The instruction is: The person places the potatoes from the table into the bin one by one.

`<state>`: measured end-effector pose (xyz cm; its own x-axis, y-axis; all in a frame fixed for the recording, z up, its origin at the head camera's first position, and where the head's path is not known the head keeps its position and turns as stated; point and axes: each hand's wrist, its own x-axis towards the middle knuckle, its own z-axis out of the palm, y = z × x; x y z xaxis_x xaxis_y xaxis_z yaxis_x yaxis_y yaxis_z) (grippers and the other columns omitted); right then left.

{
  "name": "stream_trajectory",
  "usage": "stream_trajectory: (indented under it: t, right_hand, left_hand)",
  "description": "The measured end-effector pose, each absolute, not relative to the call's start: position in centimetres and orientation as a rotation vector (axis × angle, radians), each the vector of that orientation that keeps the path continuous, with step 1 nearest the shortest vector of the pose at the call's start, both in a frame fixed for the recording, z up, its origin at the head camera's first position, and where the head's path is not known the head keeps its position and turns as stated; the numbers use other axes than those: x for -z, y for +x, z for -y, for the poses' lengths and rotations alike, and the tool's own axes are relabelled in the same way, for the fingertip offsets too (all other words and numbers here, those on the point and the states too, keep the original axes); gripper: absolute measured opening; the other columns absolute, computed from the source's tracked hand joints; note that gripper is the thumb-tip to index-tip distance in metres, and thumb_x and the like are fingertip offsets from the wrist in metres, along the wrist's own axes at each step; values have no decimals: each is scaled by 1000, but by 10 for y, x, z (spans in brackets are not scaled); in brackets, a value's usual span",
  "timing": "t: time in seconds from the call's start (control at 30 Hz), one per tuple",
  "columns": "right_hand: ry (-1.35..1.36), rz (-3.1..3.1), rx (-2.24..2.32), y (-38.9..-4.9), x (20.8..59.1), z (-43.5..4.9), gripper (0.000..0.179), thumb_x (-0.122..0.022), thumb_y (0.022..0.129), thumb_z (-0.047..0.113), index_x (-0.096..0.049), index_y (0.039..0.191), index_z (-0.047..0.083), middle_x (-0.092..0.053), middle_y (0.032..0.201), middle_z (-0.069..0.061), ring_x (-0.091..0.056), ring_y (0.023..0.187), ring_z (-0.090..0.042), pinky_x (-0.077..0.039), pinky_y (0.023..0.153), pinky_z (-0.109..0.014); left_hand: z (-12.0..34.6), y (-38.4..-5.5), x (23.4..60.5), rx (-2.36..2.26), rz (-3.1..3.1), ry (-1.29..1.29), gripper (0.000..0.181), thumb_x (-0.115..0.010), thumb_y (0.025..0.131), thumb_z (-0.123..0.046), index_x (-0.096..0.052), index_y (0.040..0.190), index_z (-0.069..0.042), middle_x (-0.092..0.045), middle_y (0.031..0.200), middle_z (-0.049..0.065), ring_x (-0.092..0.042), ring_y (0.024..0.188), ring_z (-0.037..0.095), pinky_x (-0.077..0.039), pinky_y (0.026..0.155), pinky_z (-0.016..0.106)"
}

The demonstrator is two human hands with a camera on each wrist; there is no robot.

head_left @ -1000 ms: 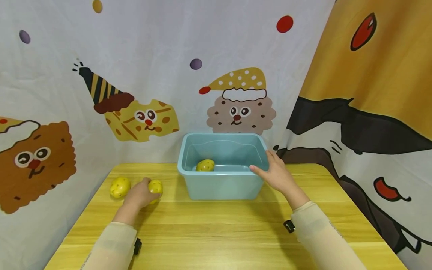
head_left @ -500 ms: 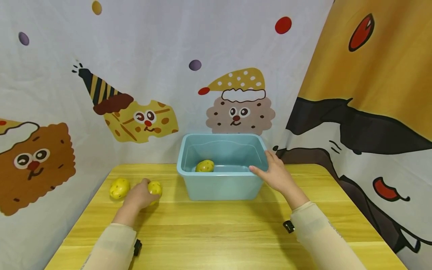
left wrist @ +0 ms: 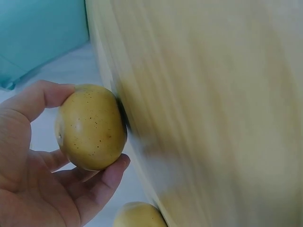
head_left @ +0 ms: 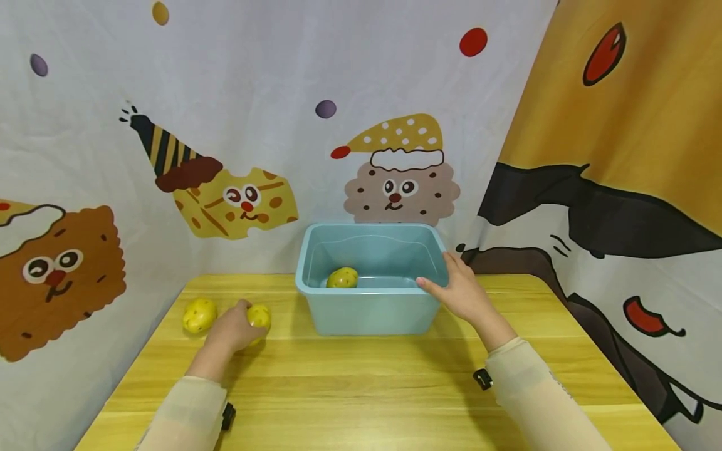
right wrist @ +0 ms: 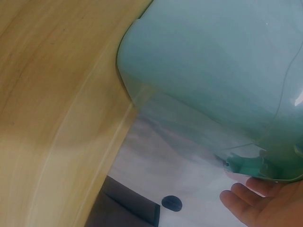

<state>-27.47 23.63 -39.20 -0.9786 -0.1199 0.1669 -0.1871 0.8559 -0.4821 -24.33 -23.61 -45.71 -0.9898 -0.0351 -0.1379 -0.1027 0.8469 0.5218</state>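
My left hand (head_left: 231, 329) pinches a yellow speckled potato (head_left: 259, 317) between thumb and fingertips, low over the left part of the table. The left wrist view shows this potato (left wrist: 92, 127) close up, with its lower side by the wooden surface. Left of that hand lies another potato (head_left: 200, 315). A third potato (head_left: 342, 277) rests inside the light blue plastic bin (head_left: 372, 313), at its left. My right hand (head_left: 465, 294) holds the bin's near right corner, thumb over the rim and fingers along the outer side. In the right wrist view, the thumb is hidden.
The wooden table (head_left: 350, 388) spreads in front of the bin and out to both sides. Behind the bin and along the table's sides hangs a curtain (head_left: 242, 81) printed with cartoon figures. The bin stands near the table's back edge.
Hardly anything differs. The left hand and its potato sit very slightly lower in view, and the right hand stays at the bin's corner.
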Motion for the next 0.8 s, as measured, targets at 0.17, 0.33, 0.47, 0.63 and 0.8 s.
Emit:
stream_trajectory:
  t: [0.17, 0.33, 0.47, 0.63, 0.8]
  right_hand:
    - [240, 2899, -769, -275, 392, -236, 112, -50, 86, 78, -12, 160, 2, -14, 164, -23, -19, 146, -50, -27, 105, -75]
    - [236, 2897, -774, -275, 392, -236, 112, -50, 86, 78, -12, 160, 2, -15, 164, -23, -19, 146, -50, -26, 105, -75]
    - [238, 2892, -778, -275, 392, -236, 112, -51, 87, 78, -12, 160, 2, -15, 163, -24, -19, 145, -51, -26, 105, -75]
    - [241, 2897, -768, -274, 392, -235, 112, -50, 87, 78, -13, 160, 1, -14, 164, -24, -18, 146, -51, -26, 106, -74]
    - [246, 2898, -767, -274, 391, -235, 112, -50, 87, 78, -13, 159, 1, -14, 164, -24, -18, 146, -51, -26, 106, -74]
  left_hand:
    - [237, -243, 460, -827, -2904, -114, 81, -75, 87, -33, -36, 144, 10, -51, 133, 37, -54, 115, 51, -46, 92, 61]
    - [237, -243, 458, -822, -2919, -112, 84, -75, 86, -34, -34, 145, 10, -50, 134, 38, -54, 115, 51, -46, 91, 62]
    - [237, -241, 455, -816, -2944, -104, 85, -74, 86, -35, -34, 145, 10, -50, 133, 38, -55, 113, 50, -47, 89, 61]
    - [238, -239, 454, -826, -2976, -101, 84, -74, 85, -34, -34, 146, 9, -48, 135, 38, -55, 112, 50, -47, 88, 61]
    - [237, -237, 453, -829, -3015, -94, 85, -73, 84, -33, -34, 147, 9, -48, 135, 38, -54, 113, 51, -46, 88, 62]
